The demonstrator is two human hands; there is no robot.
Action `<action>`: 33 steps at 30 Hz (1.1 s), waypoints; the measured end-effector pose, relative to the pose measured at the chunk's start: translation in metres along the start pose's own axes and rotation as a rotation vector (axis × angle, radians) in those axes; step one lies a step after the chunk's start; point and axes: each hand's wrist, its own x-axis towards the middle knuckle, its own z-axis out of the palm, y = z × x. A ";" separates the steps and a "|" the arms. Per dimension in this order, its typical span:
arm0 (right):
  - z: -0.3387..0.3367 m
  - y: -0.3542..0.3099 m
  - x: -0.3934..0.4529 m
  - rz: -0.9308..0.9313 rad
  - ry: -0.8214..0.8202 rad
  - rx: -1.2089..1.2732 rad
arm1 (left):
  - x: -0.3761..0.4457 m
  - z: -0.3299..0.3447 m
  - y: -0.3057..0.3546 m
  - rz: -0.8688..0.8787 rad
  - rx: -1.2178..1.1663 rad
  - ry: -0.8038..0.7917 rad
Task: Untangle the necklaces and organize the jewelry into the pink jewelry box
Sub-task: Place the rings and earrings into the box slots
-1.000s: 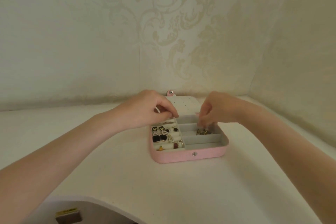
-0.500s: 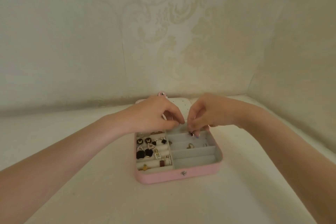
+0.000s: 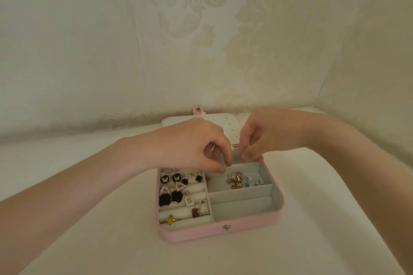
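Left hand (image 3: 187, 145): fingers curling, thumb and forefinger tips pressing together over the far middle of the box; whatever they are pinching is too small to tell.
Right hand (image 3: 266, 136): fingers curling inward, tips meeting just right of the left hand's; held item not discernible.
Pink jewelry box (image 3: 223, 233): lying open on the surface, lid (image 3: 225, 125) lying back at the far side.
Left compartments: earrings (image 3: 172, 196) and a ring (image 3: 171, 220) sitting in the ring rolls.
Right middle compartment: tangled jewelry (image 3: 238, 179) resting here.
Near right compartment: nothing showing.
Surface (image 3: 312, 241): white.
Walls (image 3: 201, 40): pale patterned paper, meeting in a corner at far right.
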 end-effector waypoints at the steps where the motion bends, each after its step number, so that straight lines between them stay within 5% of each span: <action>1: 0.000 0.001 -0.001 0.022 -0.023 -0.052 | 0.002 0.001 0.001 0.026 0.001 0.004; 7: 0.007 -0.014 -0.013 0.136 -0.103 -0.386 | 0.011 0.014 0.002 0.149 0.000 -0.154; 12: 0.016 -0.016 -0.012 0.068 -0.048 -0.412 | 0.012 0.026 0.004 0.131 0.077 -0.047; 23: 0.018 -0.018 -0.002 -0.045 0.000 0.120 | -0.022 0.003 -0.016 -0.014 0.121 -0.081; 26: -0.002 0.000 0.012 0.113 0.350 0.258 | -0.032 -0.001 -0.019 -0.035 0.086 -0.095; 30: 0.016 0.014 0.031 0.279 0.227 0.498 | -0.034 -0.002 -0.020 -0.034 0.042 -0.102; 33: 0.025 0.018 0.035 0.247 0.333 0.547 | -0.039 -0.009 -0.024 -0.062 -0.117 -0.030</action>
